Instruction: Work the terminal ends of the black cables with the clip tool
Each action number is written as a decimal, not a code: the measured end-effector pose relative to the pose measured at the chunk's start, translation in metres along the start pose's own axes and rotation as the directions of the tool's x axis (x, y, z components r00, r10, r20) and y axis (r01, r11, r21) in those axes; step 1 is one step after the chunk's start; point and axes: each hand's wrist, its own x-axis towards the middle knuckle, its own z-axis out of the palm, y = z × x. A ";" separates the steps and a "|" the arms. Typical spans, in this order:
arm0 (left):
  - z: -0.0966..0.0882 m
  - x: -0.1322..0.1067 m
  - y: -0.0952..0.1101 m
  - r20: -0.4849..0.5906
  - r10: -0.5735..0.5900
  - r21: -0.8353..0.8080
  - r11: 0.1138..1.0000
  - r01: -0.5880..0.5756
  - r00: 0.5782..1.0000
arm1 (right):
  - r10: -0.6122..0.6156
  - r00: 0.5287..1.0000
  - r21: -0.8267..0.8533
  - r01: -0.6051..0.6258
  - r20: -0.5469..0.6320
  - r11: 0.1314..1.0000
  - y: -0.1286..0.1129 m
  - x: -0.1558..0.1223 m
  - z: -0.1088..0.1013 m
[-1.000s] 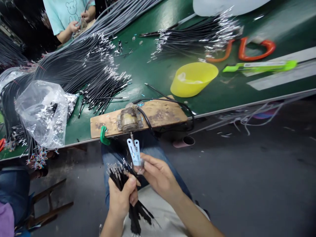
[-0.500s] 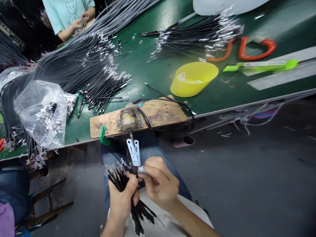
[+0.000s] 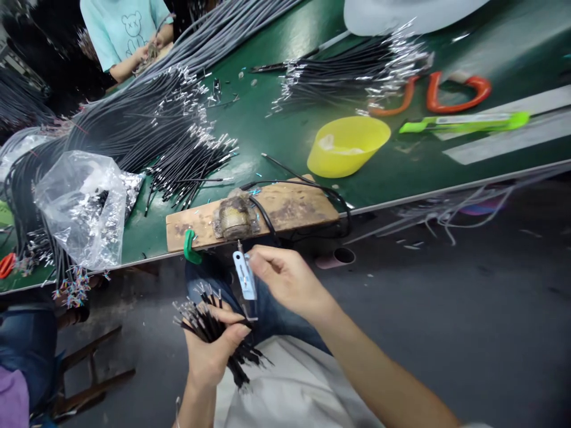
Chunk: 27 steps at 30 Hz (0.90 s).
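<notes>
My left hand (image 3: 212, 348) is closed around a bundle of short black cables (image 3: 200, 321) with bare silvery ends. One cable's silvery end (image 3: 252, 319) sticks out by its thumb, apart from the rest. Above it, a light blue clothes peg (image 3: 244, 276) hangs from a thin metal tip at the front of a tape-wrapped block (image 3: 235, 217). My right hand (image 3: 283, 274) is closed at the peg's upper right side, thumb and forefinger against it. Its other fingers are curled and partly hidden.
The block sits on a wooden board (image 3: 294, 205) at the edge of the green table, beside a green hook (image 3: 191, 246). Cable bundles (image 3: 191, 160), a plastic bag (image 3: 82, 208), a yellow cup (image 3: 348, 148), scissors (image 3: 459, 92) and a green cutter (image 3: 464, 122) lie around. A person (image 3: 129, 35) works across the table.
My right hand has moved up from beside my left hand to the peg, which has turned slightly. My left hand has shifted a little left and down with its bundle.
</notes>
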 end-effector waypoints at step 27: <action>0.019 -0.003 -0.014 -0.005 -0.194 -0.089 0.977 0.193 0.981 | -0.269 0.960 -0.105 0.261 -0.073 0.960 0.047 -0.032 0.000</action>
